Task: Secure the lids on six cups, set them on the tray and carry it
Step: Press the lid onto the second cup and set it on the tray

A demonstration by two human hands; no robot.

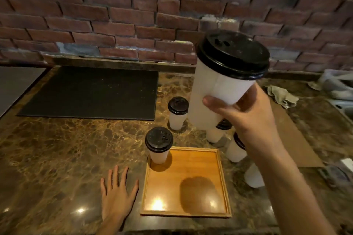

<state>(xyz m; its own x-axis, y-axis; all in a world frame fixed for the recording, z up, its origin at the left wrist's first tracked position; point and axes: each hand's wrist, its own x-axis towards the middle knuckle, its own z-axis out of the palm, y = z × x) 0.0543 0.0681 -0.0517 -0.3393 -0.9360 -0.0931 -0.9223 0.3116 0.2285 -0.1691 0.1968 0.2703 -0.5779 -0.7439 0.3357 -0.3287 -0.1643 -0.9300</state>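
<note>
My right hand (246, 120) grips a white paper cup (215, 86) with a black lid, held high and tilted above the counter. A square wooden tray (223, 183) lies near the front edge. One lidded cup (158, 146) stands in the tray's far left corner. Another lidded cup (178, 113) stands on the counter behind the tray. Three more cups show to the right, partly hidden by my arm: one behind the raised cup (215, 133), one beside the tray (236, 151), one lower (253, 177). My left hand (116, 194) rests flat on the counter left of the tray.
A black mat (91, 91) covers the back left of the marble counter, against a brick wall. A brown cardboard sheet (298, 139) and a crumpled cloth (282, 95) lie to the right. A sink edge (342, 105) shows at the far right.
</note>
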